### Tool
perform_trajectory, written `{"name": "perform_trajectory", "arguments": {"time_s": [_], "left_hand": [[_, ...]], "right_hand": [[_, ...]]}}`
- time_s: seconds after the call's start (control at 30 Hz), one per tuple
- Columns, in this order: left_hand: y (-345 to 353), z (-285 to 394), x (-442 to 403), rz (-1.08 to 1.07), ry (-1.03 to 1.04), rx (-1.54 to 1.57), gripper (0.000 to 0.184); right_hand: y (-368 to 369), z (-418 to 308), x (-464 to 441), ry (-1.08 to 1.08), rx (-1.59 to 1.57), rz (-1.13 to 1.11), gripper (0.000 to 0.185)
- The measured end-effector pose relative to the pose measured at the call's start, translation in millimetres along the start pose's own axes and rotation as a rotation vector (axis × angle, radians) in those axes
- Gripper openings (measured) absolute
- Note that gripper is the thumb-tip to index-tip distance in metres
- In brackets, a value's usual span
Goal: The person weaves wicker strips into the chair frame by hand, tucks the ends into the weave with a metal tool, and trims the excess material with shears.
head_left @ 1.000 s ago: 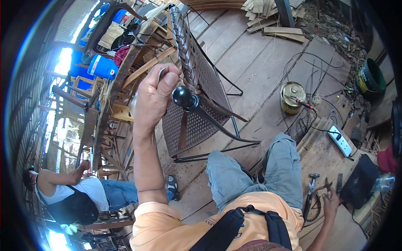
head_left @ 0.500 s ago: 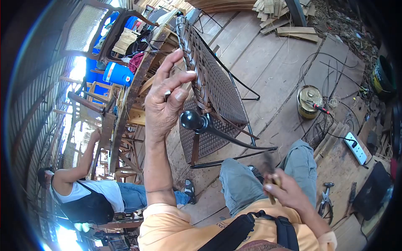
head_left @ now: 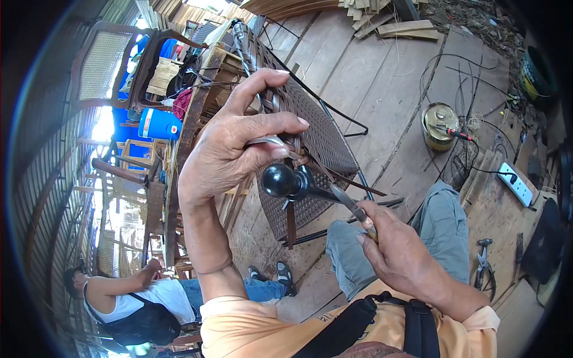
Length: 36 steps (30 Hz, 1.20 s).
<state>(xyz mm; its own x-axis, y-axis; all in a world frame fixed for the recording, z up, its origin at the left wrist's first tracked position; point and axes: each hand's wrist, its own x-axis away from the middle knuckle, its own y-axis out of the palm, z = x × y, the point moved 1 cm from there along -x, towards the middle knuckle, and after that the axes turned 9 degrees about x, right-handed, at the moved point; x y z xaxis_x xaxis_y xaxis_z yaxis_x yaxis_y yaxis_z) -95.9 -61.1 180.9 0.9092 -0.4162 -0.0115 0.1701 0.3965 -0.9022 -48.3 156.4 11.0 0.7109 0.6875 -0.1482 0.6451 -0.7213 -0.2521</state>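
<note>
My left hand (head_left: 230, 143) is over the braided edge (head_left: 273, 101) of a dark woven chair (head_left: 316, 113). A thin shiny piece (head_left: 267, 141) shows between its thumb and a finger; the other fingers reach over the braid. Just below the hand is a round black knob (head_left: 279, 180) on the chair's dark frame. My right hand (head_left: 403, 250) is closed on the handle of a pointed tool (head_left: 349, 201), whose blade points up and left, close to the chair frame and a loose brown strip (head_left: 358, 184).
A person (head_left: 140, 295) in a white top is at the lower left. Right of the chair are a tin (head_left: 439, 140) with a red-handled tool, wires and a power strip (head_left: 514, 184). Pliers (head_left: 484, 268) lie at the lower right. A blue container (head_left: 158, 124) stands on the left bench.
My right hand has come from beside the pliers at the lower right to the chair's knob, now with the pointed tool. My left hand has opened its upper fingers over the braid.
</note>
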Motion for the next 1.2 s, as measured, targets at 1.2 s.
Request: {"name": "perform_trajectory", "arguments": {"time_s": [1.2], "left_hand": [[19.7,-23.3,0.1,0.159,0.193,0.043,0.023]], "right_hand": [[15.0,7.7,-13.6,-0.005,0.084,0.004,0.042]]}}
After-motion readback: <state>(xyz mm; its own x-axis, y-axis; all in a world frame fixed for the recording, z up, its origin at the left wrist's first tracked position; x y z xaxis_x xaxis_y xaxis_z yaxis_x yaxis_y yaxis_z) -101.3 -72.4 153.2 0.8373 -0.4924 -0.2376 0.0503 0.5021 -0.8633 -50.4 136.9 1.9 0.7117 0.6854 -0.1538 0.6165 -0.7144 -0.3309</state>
